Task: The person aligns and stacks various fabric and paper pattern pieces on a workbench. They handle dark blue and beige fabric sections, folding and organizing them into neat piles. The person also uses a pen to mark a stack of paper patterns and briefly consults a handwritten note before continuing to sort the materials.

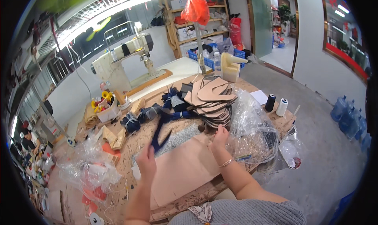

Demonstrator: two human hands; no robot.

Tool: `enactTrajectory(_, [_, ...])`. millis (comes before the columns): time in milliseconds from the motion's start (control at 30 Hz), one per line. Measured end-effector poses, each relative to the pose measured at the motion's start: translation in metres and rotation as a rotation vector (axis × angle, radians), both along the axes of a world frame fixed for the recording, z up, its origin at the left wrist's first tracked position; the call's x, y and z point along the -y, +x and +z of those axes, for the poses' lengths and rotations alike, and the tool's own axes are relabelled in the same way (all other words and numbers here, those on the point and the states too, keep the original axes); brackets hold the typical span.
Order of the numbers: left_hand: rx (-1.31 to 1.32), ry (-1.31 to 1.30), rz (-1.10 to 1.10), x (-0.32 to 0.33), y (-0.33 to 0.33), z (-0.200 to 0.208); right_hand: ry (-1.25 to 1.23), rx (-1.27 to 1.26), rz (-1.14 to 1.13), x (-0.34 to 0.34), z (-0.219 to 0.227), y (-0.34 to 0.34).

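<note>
My left hand (146,162) is closed on the end of a dark blue fabric strip (159,136). The strip is forked and stands up from the hand over a grey speckled patch of the table. My right hand (220,138), with a bracelet at the wrist, is raised at the near edge of a stack of curved tan pieces with dark undersides (212,97). Its fingers are drawn together; what they hold, if anything, is too small to make out. Below both hands lies a flat pinkish-tan sheet (181,172). Bundles of dark blue fabric pieces (151,112) lie beyond my left hand.
Crumpled clear plastic (252,126) lies right of the stack, beside black (270,102) and white thread spools (282,107). A cream glue bottle (230,67) stands behind. A sewing machine (122,59) is at the back left. More plastic wrap (84,166) covers the left side.
</note>
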State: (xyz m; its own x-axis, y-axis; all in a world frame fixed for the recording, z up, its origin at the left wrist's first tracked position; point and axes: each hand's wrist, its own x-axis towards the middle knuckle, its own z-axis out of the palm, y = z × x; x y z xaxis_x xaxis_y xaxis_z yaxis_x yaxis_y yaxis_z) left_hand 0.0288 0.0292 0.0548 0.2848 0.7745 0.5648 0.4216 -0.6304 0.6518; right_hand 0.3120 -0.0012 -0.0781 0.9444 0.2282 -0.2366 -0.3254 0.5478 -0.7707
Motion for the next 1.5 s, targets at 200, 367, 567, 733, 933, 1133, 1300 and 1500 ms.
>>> enactTrajectory(200, [0.008, 0.431, -0.230, -0.102, 0.197, 0.054, 0.004, -0.077, 0.031, 0.011, 0.025, 0.006])
enactTrajectory(367, [-0.282, 0.613, -0.595, -0.137, 0.324, -0.009, 0.193, -0.237, 0.061, 0.004, 0.012, 0.017])
enactTrajectory(567, [-0.646, 0.009, -0.565, -0.127, 0.364, -0.018, 0.327, -0.210, 0.010, 0.010, 0.028, 0.015])
enactTrajectory(733, [-0.736, 0.065, -0.323, -0.160, 0.376, -0.026, 0.336, -0.192, 0.049, 0.009, 0.024, 0.019])
enactTrajectory(933, [-0.397, 0.473, -0.031, -0.190, 0.380, -0.022, 0.329, -0.192, 0.145, 0.005, 0.020, 0.017])
enactTrajectory(1133, [-0.877, 0.139, -0.257, -0.174, 0.375, -0.032, 0.262, -0.183, 0.185, 0.003, 0.019, 0.014])
enactTrajectory(1300, [-0.819, 0.108, -0.325, -0.175, 0.386, -0.035, 0.271, -0.185, 0.164, 0.001, 0.013, 0.017])
enactTrajectory(1500, [-0.906, -0.168, -0.529, -0.173, 0.406, -0.023, 0.237, -0.230, 0.153, -0.002, 0.013, 0.014])
